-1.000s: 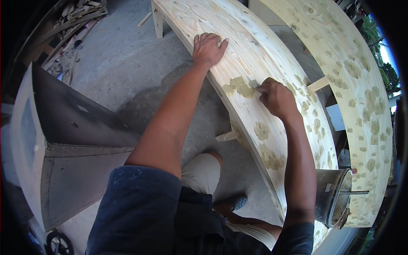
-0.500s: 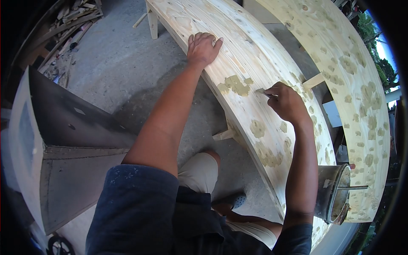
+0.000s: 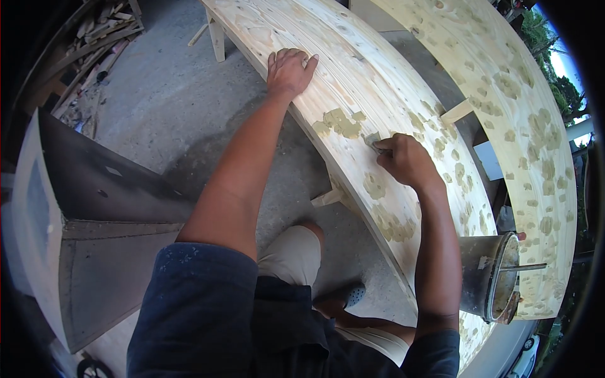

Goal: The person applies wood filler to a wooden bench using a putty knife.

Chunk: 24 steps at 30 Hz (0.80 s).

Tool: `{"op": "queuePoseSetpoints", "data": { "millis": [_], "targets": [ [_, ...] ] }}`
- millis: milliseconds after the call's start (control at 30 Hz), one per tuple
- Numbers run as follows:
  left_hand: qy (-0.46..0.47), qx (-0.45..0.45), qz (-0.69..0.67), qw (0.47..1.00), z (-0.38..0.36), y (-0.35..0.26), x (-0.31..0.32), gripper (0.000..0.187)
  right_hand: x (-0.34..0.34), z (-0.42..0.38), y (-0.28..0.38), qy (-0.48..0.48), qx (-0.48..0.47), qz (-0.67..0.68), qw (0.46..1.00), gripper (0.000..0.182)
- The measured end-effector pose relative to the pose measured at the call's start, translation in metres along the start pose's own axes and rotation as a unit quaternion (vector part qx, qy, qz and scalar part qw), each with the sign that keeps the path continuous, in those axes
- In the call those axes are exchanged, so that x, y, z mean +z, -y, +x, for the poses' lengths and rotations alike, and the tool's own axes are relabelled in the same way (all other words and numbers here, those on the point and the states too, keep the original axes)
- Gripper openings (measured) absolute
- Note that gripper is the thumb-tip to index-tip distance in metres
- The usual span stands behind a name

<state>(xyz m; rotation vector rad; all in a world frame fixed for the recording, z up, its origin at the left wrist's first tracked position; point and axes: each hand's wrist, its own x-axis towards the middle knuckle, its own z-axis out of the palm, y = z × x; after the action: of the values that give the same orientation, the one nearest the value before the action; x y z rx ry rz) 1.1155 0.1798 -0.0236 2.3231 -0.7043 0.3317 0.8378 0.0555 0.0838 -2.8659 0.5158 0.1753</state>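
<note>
A long wooden board (image 3: 328, 69) with patches of greenish-beige filler (image 3: 342, 123) runs from the top toward the lower right. My left hand (image 3: 292, 72) lies on the board near its left edge, fingers spread, holding nothing. My right hand (image 3: 406, 160) is closed round a small putty knife (image 3: 372, 140), whose blade is at the board's surface just right of the large filler patch. The fingers hide the knife's handle.
A metal bucket (image 3: 485, 271) with a stick across its rim is at the lower right. Beyond it curves a second patched board (image 3: 542, 145). A dark box-like object (image 3: 120, 264) stands at left; wood scraps (image 3: 104, 31) lie at upper left.
The knife in my right hand has shifted slightly left, toward the filler patch, and its blade shows more broadly. The whole view has shifted a little; my left hand remains on the board.
</note>
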Motion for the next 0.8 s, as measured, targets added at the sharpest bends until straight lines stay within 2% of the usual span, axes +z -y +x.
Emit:
{"op": "queuePoseSetpoints", "data": {
  "millis": [133,267,300,433,667,733,800],
  "targets": [
    [0.003,-0.001,0.004,1.000,0.000,-0.001,-0.001,0.052,-0.024,0.000,0.003,0.058,0.035,-0.042,0.997,0.027],
    [0.002,0.006,-0.007,1.000,-0.002,-0.002,-0.004,0.051,-0.017,0.018,-0.008,-0.001,0.032,-0.027,0.999,0.029],
    [0.003,0.007,-0.006,1.000,-0.002,-0.002,-0.004,0.051,-0.016,0.018,-0.002,0.041,0.045,-0.045,0.997,0.030],
    [-0.004,0.008,-0.002,1.000,-0.002,0.000,-0.003,0.051,-0.028,-0.002,0.009,0.074,0.054,-0.050,0.995,0.036],
    [-0.014,0.017,-0.008,1.000,-0.001,0.001,0.002,0.051,-0.009,-0.014,-0.006,0.026,0.025,0.010,0.999,0.032],
    [-0.018,0.014,-0.009,1.000,-0.002,0.002,0.000,0.051,-0.021,-0.021,0.001,0.071,0.054,0.007,0.996,0.032],
    [0.007,0.013,-0.009,1.000,-0.001,0.000,-0.003,0.051,-0.028,-0.018,0.001,0.085,0.045,-0.005,0.995,0.032]
  ]
}}
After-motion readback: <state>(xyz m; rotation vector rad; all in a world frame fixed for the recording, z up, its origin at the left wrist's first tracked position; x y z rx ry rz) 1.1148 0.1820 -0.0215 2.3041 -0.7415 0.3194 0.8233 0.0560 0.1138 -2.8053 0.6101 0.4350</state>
